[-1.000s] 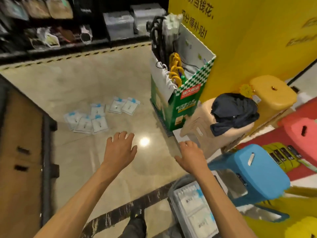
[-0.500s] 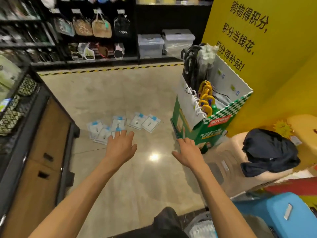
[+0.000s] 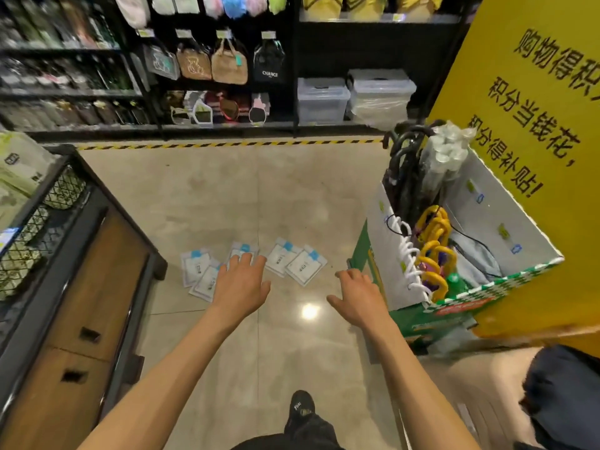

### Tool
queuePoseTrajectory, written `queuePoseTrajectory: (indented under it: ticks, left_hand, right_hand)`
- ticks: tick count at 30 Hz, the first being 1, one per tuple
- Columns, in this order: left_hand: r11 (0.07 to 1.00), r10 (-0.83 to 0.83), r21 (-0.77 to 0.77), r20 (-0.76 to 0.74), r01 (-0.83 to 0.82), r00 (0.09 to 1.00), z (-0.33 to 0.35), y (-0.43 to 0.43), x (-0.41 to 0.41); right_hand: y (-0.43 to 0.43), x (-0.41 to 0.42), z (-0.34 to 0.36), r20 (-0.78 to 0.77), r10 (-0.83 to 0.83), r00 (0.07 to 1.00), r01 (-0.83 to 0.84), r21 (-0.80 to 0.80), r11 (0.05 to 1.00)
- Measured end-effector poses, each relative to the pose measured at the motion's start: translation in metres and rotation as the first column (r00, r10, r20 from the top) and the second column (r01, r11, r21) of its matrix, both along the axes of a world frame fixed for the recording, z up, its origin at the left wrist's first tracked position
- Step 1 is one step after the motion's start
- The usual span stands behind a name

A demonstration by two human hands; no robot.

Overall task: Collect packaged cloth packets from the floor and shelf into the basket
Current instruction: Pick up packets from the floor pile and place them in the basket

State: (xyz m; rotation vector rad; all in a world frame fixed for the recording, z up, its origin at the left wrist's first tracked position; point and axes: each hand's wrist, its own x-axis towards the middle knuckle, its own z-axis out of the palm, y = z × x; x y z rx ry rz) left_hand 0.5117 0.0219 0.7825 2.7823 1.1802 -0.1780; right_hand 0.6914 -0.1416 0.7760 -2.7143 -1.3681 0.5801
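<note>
White packets (image 3: 305, 266) with blue tabs are lying in a loose row on the pale tiled floor (image 3: 227, 196), some overlapping one another, between the wooden cabinet (image 3: 87, 287) on the person's left and the green cardboard bin (image 3: 418, 319) on their right. The person is standing over them and reaching both bare arms forward and down. The left hand (image 3: 242, 284) is hanging palm down with its fingers spread and relaxed, grasping nothing; from the head camera its fingertips are covering the middle of the row, though whether they are touching a packet cannot be told. The right hand (image 3: 355, 295) is hovering palm down too, fingers loosely released and holding nothing, just beside the bin and a little apart from the nearest packet. Umbrellas (image 3: 433, 254) with yellow and white hooked handles are standing in the bin, which is sitting against a yellow pillar (image 3: 535, 92) with black lettering. Black-and-yellow striped tape (image 3: 227, 145) is running along the floor in front of dark shelves (image 3: 65, 92) where bags (image 3: 229, 64) are hanging, with clear storage boxes (image 3: 323, 99) near them. One dark shoe (image 3: 302, 407) is showing below
</note>
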Motion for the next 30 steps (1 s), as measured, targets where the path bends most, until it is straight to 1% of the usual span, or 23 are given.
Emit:
queuePoseTrajectory:
  ticks: [5, 12, 17, 24, 30]
  left_hand:
    - [0.998, 0.056, -0.018, -0.022, -0.057, 0.998, 0.000, 0.057, 0.046]
    - [0.996, 0.076, -0.042, -0.041, -0.077, 0.996, -0.008, 0.136, 0.093]
    - [0.998, 0.035, -0.058, -0.058, -0.038, 0.998, -0.028, 0.204, 0.132]
    - [0.991, -0.046, -0.133, -0.076, 0.036, 0.996, -0.061, 0.306, 0.190]
    - [0.976, -0.112, -0.198, -0.114, 0.088, 0.987, -0.106, 0.377, 0.240]
  right_hand:
    - [0.065, 0.057, -0.004, -0.014, 0.053, 0.998, -0.054, -0.030, 0.998]
    - [0.145, 0.111, -0.014, -0.072, 0.033, 0.997, -0.036, -0.050, 0.998]
    - [0.204, 0.146, -0.028, -0.098, -0.024, 0.995, 0.018, -0.066, 0.998]
    - [0.285, 0.192, -0.054, -0.108, -0.159, 0.981, 0.144, -0.130, 0.981]
    - [0.341, 0.224, -0.101, -0.129, -0.240, 0.962, 0.215, -0.183, 0.959]
